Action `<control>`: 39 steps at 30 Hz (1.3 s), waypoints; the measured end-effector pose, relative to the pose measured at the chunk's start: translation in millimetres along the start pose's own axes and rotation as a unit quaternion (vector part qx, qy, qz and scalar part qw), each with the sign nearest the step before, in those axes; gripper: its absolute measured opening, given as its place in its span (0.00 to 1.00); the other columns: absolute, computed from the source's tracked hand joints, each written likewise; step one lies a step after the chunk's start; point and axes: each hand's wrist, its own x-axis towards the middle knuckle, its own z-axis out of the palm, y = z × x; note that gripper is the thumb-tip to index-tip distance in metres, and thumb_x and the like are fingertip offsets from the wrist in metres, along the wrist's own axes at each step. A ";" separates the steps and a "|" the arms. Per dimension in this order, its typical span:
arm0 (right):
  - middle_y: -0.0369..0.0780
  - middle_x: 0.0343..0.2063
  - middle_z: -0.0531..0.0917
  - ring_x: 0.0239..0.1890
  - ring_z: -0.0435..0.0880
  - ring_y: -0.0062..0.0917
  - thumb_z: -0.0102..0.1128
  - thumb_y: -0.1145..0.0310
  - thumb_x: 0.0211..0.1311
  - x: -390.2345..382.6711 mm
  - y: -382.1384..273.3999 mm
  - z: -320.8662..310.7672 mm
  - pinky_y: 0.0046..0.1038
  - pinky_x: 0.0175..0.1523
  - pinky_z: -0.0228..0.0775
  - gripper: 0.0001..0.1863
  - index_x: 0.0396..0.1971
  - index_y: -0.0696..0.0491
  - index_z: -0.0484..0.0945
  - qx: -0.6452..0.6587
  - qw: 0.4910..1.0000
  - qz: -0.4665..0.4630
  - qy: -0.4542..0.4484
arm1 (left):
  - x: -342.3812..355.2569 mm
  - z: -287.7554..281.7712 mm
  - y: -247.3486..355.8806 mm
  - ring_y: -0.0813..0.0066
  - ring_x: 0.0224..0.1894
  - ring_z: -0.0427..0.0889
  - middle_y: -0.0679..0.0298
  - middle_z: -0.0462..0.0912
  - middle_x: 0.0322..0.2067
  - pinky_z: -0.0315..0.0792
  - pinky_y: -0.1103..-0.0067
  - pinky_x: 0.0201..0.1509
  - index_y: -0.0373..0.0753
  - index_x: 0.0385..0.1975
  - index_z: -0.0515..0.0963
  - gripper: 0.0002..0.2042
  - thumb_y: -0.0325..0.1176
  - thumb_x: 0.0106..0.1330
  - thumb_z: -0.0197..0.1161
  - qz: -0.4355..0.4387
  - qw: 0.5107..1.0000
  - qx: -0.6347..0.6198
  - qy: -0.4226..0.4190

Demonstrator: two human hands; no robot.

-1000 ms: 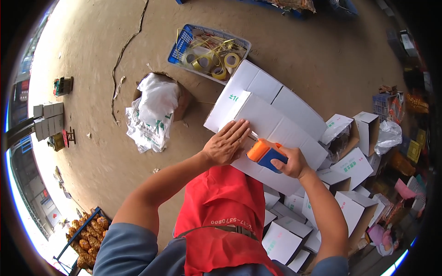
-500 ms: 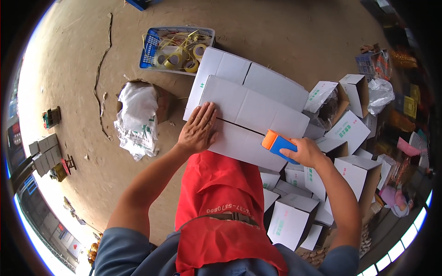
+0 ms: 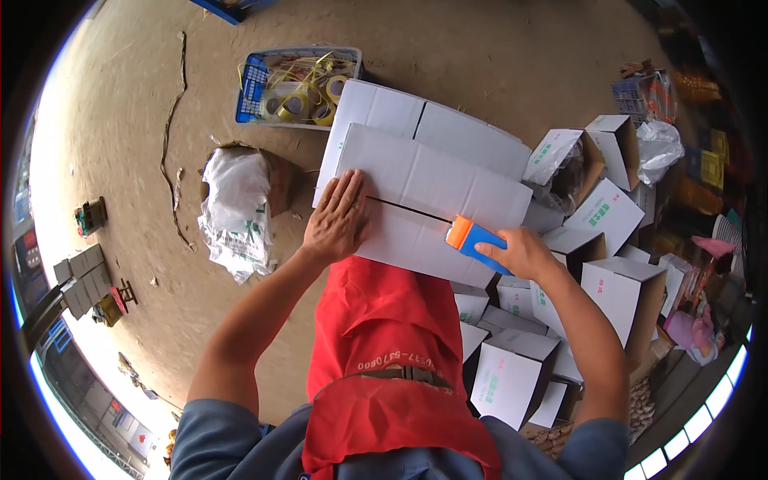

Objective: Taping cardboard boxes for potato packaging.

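A white cardboard carton (image 3: 432, 172) lies in front of me with its flaps folded in and a dark seam between two of them. My left hand (image 3: 334, 222) rests flat on its left side near that seam, fingers stretched out. My right hand (image 3: 524, 254) is closed around a blue hand tool with an orange head (image 3: 486, 246). The tool's head is at the right part of the seam, and its exact kind I cannot make out. The carton's underside and what supports it are hidden.
Beyond the carton, a blue-and-white plastic crate (image 3: 240, 96) holds several tape rolls (image 3: 294, 106) and yellow strapping. To the left stands a box with white plastic bags (image 3: 236, 196). Several white cartons (image 3: 512, 376) are piled at my right.
The tool has turned in my right hand, and its orange head now looks narrower, still at the seam. My left hand stays on the carton. The whole view has shifted slightly.
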 end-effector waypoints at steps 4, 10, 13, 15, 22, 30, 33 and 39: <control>0.52 0.33 0.88 0.38 0.87 0.49 0.63 0.41 0.66 -0.5 4.2 8.9 0.43 0.48 0.78 0.29 0.50 0.52 0.86 -0.038 0.996 -0.021 0.076 | 1.1 4.2 28.0 0.56 0.81 0.52 0.49 0.57 0.77 0.44 0.61 0.84 0.30 0.72 0.64 0.35 0.41 0.66 0.61 -0.013 1.000 -0.009 0.025; 0.51 0.36 0.88 0.40 0.87 0.50 0.64 0.44 0.65 -7.3 2.6 5.8 0.44 0.48 0.78 0.27 0.54 0.48 0.85 -0.022 0.997 -0.030 0.067 | 29.2 38.7 98.6 0.55 0.81 0.52 0.48 0.57 0.77 0.46 0.60 0.83 0.28 0.72 0.63 0.36 0.43 0.68 0.60 0.098 0.993 -0.062 -0.008; 0.51 0.35 0.88 0.38 0.88 0.50 0.65 0.44 0.65 -6.9 9.4 1.5 0.44 0.46 0.78 0.27 0.54 0.48 0.85 -0.027 0.998 -0.033 0.052 | 31.4 45.1 92.3 0.56 0.81 0.52 0.50 0.56 0.77 0.44 0.61 0.84 0.28 0.73 0.63 0.39 0.51 0.69 0.58 0.093 0.996 -0.009 -0.010; 0.51 0.34 0.88 0.37 0.88 0.50 0.66 0.44 0.65 -12.8 16.5 -1.4 0.44 0.46 0.79 0.27 0.54 0.49 0.85 -0.028 0.998 -0.039 0.045 | 25.7 45.1 99.6 0.58 0.81 0.52 0.51 0.56 0.78 0.44 0.62 0.84 0.29 0.73 0.63 0.38 0.51 0.69 0.59 0.089 0.996 -0.011 -0.018; 0.52 0.32 0.88 0.36 0.88 0.49 0.68 0.41 0.61 -42.6 93.1 -12.5 0.42 0.46 0.80 0.32 0.51 0.55 0.85 -0.018 0.999 -0.031 0.037 | 26.3 45.6 101.7 0.60 0.80 0.55 0.52 0.59 0.77 0.46 0.63 0.84 0.31 0.70 0.68 0.36 0.50 0.68 0.59 0.076 0.997 0.001 -0.017; 0.52 0.32 0.88 0.36 0.88 0.49 0.68 0.37 0.58 -49.3 179.1 -20.8 0.43 0.46 0.80 0.32 0.41 0.55 0.86 -0.020 0.997 -0.060 0.035 | 28.8 46.9 104.1 0.57 0.80 0.55 0.50 0.59 0.76 0.45 0.62 0.84 0.31 0.70 0.68 0.37 0.49 0.65 0.62 0.071 0.997 0.006 -0.024; 0.51 0.32 0.88 0.36 0.88 0.49 0.68 0.36 0.57 -44.8 200.5 -19.0 0.43 0.47 0.80 0.32 0.41 0.54 0.86 -0.018 0.997 -0.068 0.020 | 29.8 47.0 105.9 0.56 0.80 0.55 0.50 0.60 0.76 0.46 0.61 0.84 0.31 0.70 0.68 0.37 0.48 0.64 0.62 0.061 0.997 0.009 -0.035; 0.51 0.35 0.88 0.40 0.88 0.48 0.68 0.36 0.57 -47.3 253.3 -19.2 0.42 0.49 0.79 0.32 0.40 0.54 0.86 -0.015 0.999 -0.037 0.019 | 27.2 52.8 101.4 0.54 0.80 0.56 0.48 0.60 0.76 0.47 0.60 0.83 0.31 0.71 0.66 0.38 0.47 0.63 0.63 0.070 0.997 0.002 -0.019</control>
